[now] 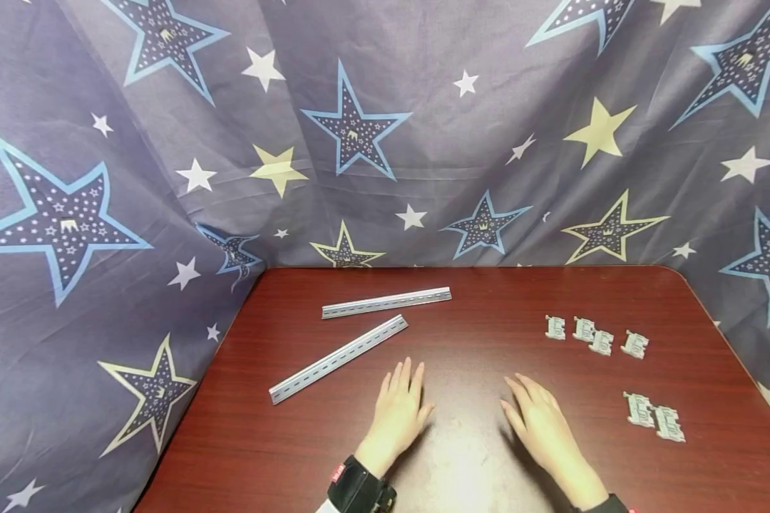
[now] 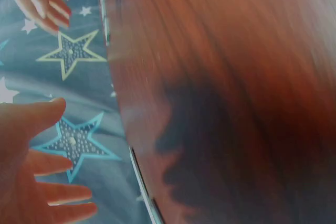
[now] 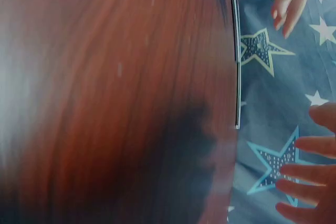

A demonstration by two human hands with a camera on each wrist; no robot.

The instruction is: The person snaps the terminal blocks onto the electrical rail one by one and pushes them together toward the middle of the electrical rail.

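My left hand (image 1: 398, 406) is over the middle of the table with fingers straight and thumb apart, holding nothing. To its left lies a slotted metal DIN rail (image 1: 339, 359), set diagonally; a second slotted DIN rail (image 1: 386, 303) lies behind it. My right hand (image 1: 542, 420) hovers above the table, its fingers extended and nothing in them. Two pale grey terminal blocks, the nearer one (image 1: 669, 424) and its neighbour (image 1: 638, 410), lie to the right of that hand. Further back sit several more, among them a terminal block (image 1: 555, 328) and another terminal block (image 1: 634, 344).
The dark red wood-grain table (image 1: 481, 328) has rounded far corners. A grey star-patterned cloth (image 1: 385, 206) hangs behind it and along its sides. Each wrist wears a black band, the left band (image 1: 357, 486) showing most. Both hands cast shadows on the tabletop.
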